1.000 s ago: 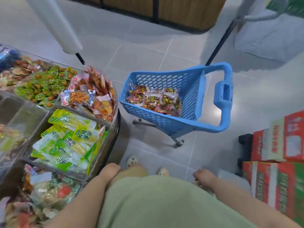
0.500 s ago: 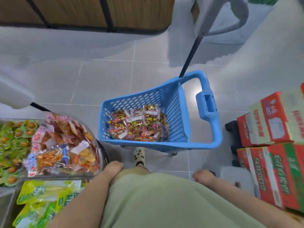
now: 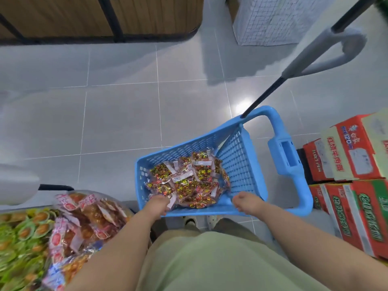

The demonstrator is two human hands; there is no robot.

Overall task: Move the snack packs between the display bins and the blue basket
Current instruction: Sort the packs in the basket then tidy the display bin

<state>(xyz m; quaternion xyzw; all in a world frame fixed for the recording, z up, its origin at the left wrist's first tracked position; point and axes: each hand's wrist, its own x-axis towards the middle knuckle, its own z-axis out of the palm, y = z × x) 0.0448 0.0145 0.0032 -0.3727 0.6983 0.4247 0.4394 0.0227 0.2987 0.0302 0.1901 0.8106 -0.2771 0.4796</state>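
L hand (image 3: 157, 205) on snack packs (image 3: 189, 181), basket (image 3: 239, 164) near-left corner, prob touching; R hand (image 3: 247, 201) at near rim; grips can't tell

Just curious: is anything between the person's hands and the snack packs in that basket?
Nothing visible. Left hand is at the shiny red snack packs in the blue plastic mesh basket; right hand beside them.

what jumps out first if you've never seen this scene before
The blue basket at centre right holds a heap of red and yellow snack packs. The left hand is down on the near packs and the right hand is at the basket's near rim; whether either grips anything cannot be told. At lower left lie pink packs and green packs; red cartons are stacked at the right edge.
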